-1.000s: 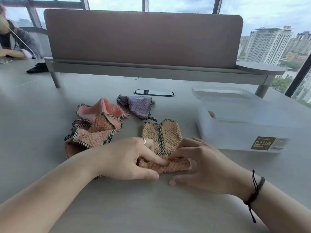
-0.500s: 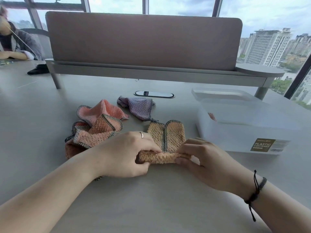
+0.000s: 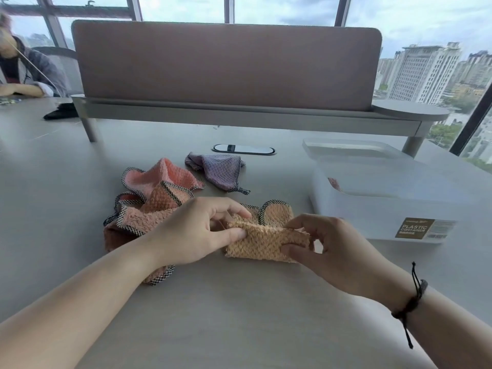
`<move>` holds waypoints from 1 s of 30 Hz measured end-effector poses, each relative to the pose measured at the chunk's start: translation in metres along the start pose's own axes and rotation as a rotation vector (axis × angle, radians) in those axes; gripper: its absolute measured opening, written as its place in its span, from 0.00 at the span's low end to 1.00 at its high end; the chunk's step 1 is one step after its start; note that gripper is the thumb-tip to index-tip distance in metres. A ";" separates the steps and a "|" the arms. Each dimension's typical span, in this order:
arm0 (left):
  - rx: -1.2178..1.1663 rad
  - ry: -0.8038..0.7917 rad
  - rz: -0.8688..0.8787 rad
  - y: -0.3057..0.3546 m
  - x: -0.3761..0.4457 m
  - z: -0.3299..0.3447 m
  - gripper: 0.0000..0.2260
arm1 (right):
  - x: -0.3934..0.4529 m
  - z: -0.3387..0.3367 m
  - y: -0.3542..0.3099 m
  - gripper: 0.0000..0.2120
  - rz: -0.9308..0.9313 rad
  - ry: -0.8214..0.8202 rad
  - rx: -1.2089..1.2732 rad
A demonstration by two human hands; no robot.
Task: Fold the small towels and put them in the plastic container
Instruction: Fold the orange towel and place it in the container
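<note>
1. Orange towel (image 3: 266, 242) lies just left of the plastic container (image 3: 383, 209), near edge lifted, pinched by left hand (image 3: 197, 233) and right hand (image 3: 330, 249).
2. Plastic container: open, something pink (image 3: 334, 183) inside, unclear what.
3. Pink towels (image 3: 149, 206) lie crumpled farther left of the container.

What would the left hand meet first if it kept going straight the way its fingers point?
Probably the right hand: the left hand points rightward along the orange towel both pinch; depth looks similar.
</note>
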State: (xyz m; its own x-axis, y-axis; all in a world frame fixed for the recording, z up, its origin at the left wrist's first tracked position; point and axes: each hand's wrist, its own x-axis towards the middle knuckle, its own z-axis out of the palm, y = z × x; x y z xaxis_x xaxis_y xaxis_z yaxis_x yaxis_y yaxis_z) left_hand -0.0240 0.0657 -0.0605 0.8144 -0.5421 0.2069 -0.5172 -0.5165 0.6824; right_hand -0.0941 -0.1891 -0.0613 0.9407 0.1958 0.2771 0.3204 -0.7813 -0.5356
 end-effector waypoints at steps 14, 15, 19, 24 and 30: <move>-0.016 0.084 -0.059 0.000 0.003 0.017 0.11 | 0.003 0.017 0.004 0.17 0.191 0.120 -0.103; 0.036 0.106 -0.032 0.000 0.003 0.018 0.11 | 0.003 0.017 0.004 0.17 0.201 0.111 -0.146; 0.202 0.145 0.139 0.002 0.001 0.019 0.10 | 0.003 0.016 0.004 0.16 0.184 0.083 -0.203; 0.266 0.014 0.335 0.010 -0.003 0.017 0.09 | 0.001 0.010 -0.003 0.12 0.107 0.081 -0.253; 0.217 -0.146 0.260 0.003 -0.002 0.015 0.16 | 0.001 0.001 -0.002 0.18 -0.157 -0.025 -0.374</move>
State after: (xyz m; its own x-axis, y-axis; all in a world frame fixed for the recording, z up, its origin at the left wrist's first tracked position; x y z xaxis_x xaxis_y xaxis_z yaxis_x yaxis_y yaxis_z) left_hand -0.0311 0.0550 -0.0692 0.6104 -0.7545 0.2413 -0.7585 -0.4689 0.4526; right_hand -0.0939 -0.1868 -0.0606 0.8875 0.3405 0.3105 0.4019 -0.9016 -0.1598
